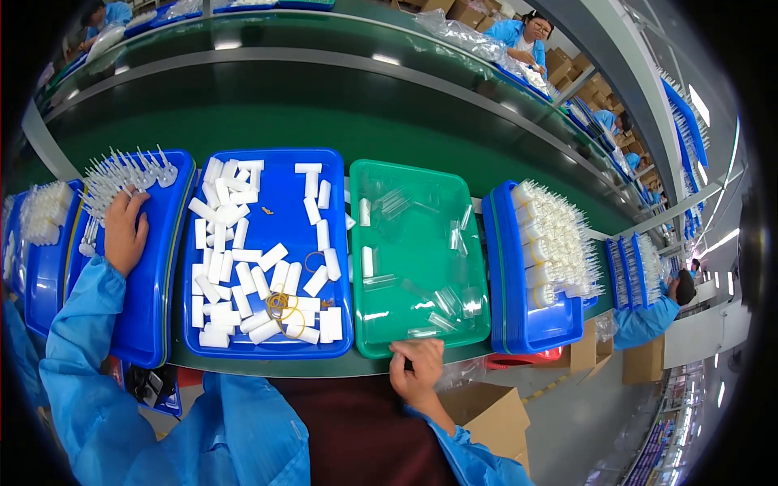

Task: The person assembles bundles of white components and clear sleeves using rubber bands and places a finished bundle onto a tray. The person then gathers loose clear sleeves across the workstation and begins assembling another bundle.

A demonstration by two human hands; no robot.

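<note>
My left hand (126, 232) reaches over a blue tray (142, 308) at the left. Its fingertips touch a cluster of white, thin-stemmed plastic parts (121, 174), and the thumb stands apart from the fingers. No part is seen lifted. My right hand (417, 371) is curled in a loose fist at the near rim of a green tray (405, 243), with nothing seen in it. Clear plastic tubes (446, 300) and a few white cylinders (367, 262) lie in the green tray. Between my hands, a blue tray (284, 206) holds many white cylinders (245, 278) and yellow rubber bands (279, 306).
Stacked blue trays (555, 330) at the right bear dense rows of white stemmed parts (555, 243). Behind runs a green conveyor belt (324, 121) with a metal rail. An open cardboard box (486, 417) stands below right. Co-workers in blue sit across and at the right.
</note>
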